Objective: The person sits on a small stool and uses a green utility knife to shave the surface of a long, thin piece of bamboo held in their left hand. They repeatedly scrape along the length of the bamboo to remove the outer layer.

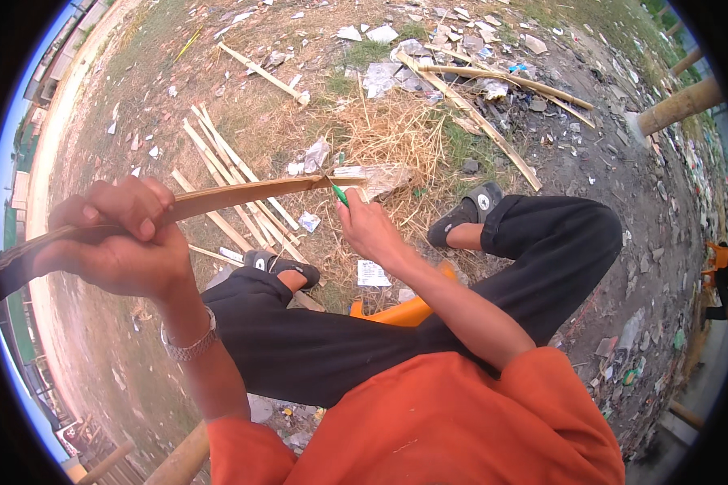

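Note:
My left hand [125, 234] is wrapped round a long split bamboo strip [247, 193], held raised at the left. The strip runs from the left rim of the view past my fist to its far end in front of me. Pinched in my right hand [370, 233] is a small green knife [340, 193], its tip touching the strip near a node close to that end. The blade is too small to make out clearly. Beneath the raised strip, several loose bamboo strips [233, 174] lie on the ground.
I sit on an orange plastic seat [408, 312], knees apart. Dry straw [404, 137], paper scraps and rubble litter the ground ahead. More bamboo pieces [493, 129] lie farther off to the right. A thick bamboo post [679, 107] stands at the far right; another pole [182, 459] is at lower left.

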Demonstrator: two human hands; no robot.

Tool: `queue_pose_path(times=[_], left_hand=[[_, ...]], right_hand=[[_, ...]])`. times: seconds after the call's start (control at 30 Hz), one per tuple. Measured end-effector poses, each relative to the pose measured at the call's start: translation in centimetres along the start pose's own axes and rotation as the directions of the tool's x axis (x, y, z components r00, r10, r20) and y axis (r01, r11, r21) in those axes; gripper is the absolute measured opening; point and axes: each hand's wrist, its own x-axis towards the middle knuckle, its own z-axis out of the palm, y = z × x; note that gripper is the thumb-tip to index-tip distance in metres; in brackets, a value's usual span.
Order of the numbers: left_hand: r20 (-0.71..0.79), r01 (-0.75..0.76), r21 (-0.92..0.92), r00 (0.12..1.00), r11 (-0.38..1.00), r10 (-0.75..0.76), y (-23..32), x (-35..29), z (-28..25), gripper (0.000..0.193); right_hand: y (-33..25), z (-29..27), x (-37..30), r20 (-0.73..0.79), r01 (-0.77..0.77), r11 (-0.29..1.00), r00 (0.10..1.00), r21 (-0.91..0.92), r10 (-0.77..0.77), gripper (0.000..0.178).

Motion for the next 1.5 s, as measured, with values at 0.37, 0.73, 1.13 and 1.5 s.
queue_pose_path(times=[0.37,0.73,1.13,1.5], left_hand=[[0.271,0.135,-0.279,0.961,0.951,-0.057,0.8,-0.6,-2.1,0.053],[0.244,0.158,-0.298,0.966,0.941,-0.085,-0.2,0.4,-3.8,0.056],[0.513,0.244,-0.394,0.858,0.886,-0.008,-0.9,1.3,-3.5,0.059],[0.343,0.202,-0.362,0.936,0.910,-0.072,-0.8,1.2,-3.7,0.060]], right_hand=[[2.7,0.9,0.7,-0.026,-0.056,0.998,0.998,0.038,0.057,0.024],[4.3,2.3,1.2,-0.054,-0.089,0.996,0.995,-0.010,0.089,0.025],[5.0,2.6,1.7,-0.079,-0.123,0.992,0.989,-0.018,0.122,0.027],[6.7,3.0,2.0,-0.133,-0.116,0.976,0.987,-0.183,0.092,0.026]])
